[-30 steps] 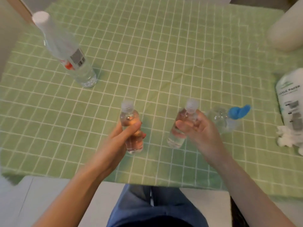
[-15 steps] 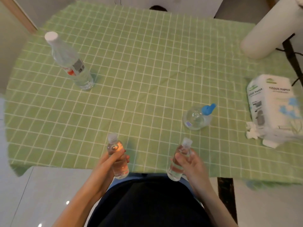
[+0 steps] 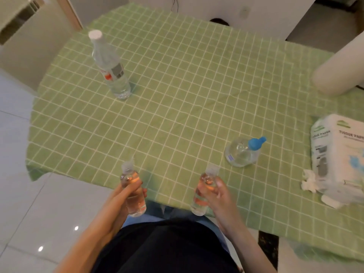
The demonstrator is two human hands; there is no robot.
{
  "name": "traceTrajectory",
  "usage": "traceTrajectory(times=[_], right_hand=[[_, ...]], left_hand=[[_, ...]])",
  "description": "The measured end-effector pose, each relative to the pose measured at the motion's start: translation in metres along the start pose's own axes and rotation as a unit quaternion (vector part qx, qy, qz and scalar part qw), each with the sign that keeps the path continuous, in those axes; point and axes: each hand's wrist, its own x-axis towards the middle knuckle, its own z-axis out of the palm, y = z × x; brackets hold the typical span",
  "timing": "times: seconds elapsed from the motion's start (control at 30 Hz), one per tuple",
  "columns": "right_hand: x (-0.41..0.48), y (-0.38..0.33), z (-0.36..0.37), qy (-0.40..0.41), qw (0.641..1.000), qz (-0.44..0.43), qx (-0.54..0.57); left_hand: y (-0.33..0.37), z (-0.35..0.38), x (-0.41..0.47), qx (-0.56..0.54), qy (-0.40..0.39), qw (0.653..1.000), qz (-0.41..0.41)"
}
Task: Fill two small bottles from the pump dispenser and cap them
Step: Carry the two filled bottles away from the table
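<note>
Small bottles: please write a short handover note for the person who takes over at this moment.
Hands: the left hand grips the left small bottle; the right hand grips the right small bottle, both upright at the near table edge.
The pump dispenser stands on the green cloth, right of centre, untouched.
Done: both bottles hold clear liquid and carry caps.
Left: check that the caps are tight, then set both down.

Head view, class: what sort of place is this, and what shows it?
Probably a home dining area: a green checked tablecloth, a white plastic pack of tissue paper on it, glossy white floor tiles.
</note>
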Motion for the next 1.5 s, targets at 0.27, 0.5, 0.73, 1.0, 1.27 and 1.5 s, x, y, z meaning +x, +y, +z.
traceTrajectory(times=[0.27, 0.5, 0.73, 1.0, 1.27, 1.5], right_hand=[[0.007, -0.003, 0.017, -0.062, 0.998, -0.007, -0.020], [0.019, 0.001, 0.049, -0.114, 0.992, -0.011, -0.046], [0.032, 0.008, 0.123, -0.166, 0.980, -0.012, -0.108], [0.032, 0.026, 0.252, -0.197, 0.970, -0.027, -0.142], [0.010, 0.053, 0.394, -0.274, 0.945, -0.011, -0.179], [0.010, 0.071, 0.490, -0.341, 0.904, 0.011, -0.259]], left_hand=[[-0.011, -0.017, -0.014, -0.047, 0.041, 0.998, 0.030], [-0.012, -0.052, -0.027, -0.090, 0.084, 0.991, 0.049], [-0.013, -0.120, -0.041, -0.141, 0.118, 0.980, 0.077], [0.002, -0.236, -0.059, -0.180, 0.104, 0.972, 0.105], [0.006, -0.358, -0.103, -0.204, 0.192, 0.952, 0.124], [0.004, -0.424, -0.118, -0.276, 0.281, 0.913, 0.103]])
